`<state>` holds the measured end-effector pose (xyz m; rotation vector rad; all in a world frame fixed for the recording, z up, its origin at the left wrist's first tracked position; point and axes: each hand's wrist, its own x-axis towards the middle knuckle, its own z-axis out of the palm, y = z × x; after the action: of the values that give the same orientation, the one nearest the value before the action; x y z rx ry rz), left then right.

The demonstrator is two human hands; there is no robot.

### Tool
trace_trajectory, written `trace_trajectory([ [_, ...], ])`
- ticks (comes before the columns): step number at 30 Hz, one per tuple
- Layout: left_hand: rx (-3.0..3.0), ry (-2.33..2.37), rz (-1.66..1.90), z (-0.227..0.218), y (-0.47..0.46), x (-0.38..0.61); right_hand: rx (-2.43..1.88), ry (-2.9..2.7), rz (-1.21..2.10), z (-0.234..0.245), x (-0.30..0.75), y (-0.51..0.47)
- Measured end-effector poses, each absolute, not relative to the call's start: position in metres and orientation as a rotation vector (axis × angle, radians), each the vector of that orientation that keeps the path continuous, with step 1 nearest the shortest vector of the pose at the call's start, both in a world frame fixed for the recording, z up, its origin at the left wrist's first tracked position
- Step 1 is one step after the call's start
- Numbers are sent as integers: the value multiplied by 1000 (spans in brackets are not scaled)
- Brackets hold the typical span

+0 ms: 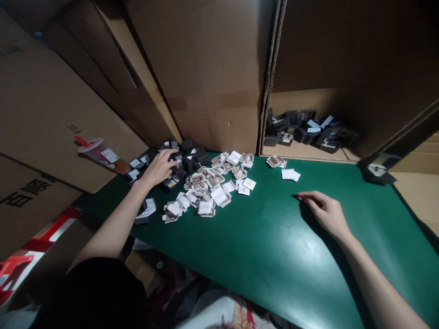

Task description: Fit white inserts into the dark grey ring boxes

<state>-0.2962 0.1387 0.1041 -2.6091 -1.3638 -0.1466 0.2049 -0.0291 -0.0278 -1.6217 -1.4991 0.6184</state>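
Observation:
My left hand (159,168) reaches forward onto a heap of small black boxes (190,157) at the back left of the green table top (274,246); its fingers lie spread over them, holding nothing I can see. Right of that heap lies a scatter of small white and beige inserts (209,187). My right hand (324,211) rests on the green surface to the right, fingers loosely extended and empty, a little below two white cards (290,174).
Large cardboard cartons (206,68) wall in the back and left. An open carton (308,148) at the back right holds more black boxes (305,130). A lidded drink cup (99,154) with a red straw leans at the left. One black box (377,172) sits far right.

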Motion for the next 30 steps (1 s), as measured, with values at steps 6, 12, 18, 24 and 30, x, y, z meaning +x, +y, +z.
trace_trajectory([
  [6, -2545, -1596, -168, 111, 143, -292, -1623, -1501, 606, -26, 204, -29],
  [12, -2324, -1749, -284, 123, 141, -283, -1617, -1510, 594, -26, 204, -29],
  [18, -2272, -1838, -847, 152, 119, -247, -1609, -1505, 617, -26, 204, -27],
  [24, -2692, -1970, -1254, 115, 59, -143, -1391, -1176, 841, -15, 176, -33],
  [30, -3216, -1958, -1267, 54, 27, -47, -1237, -1463, 1032, -13, 150, -42],
])
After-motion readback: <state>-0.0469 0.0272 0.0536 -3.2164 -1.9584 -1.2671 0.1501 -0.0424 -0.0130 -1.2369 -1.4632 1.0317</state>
